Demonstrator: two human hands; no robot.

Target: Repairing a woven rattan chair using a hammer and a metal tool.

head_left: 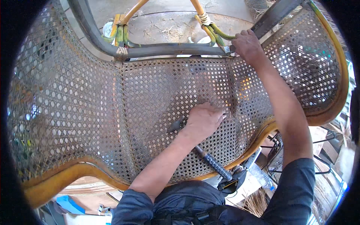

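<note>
A large woven cane panel (161,90) spreads before me, framed by a yellowish-brown rattan edge (262,131) and a dark grey pole (168,50) along its far side. My left hand (205,119) rests on the webbing with fingers curled in; a small pale spot shows at its fingertips, too small to name. Under my left forearm lies a hammer (215,164), its dark head to the left, its ribbed handle pointing toward me. At the far right joint, my right hand (247,47) is closed against the dark pole, beside a small light-grey piece (227,49); its grip is partly hidden.
Bent rattan legs (122,35) with bindings rise beyond the pole. Cane scraps (172,32) litter the floor there. Near me are a black pouch (229,184), a clear plastic bottle (260,176), a blue object (70,204) and a black metal frame (324,172).
</note>
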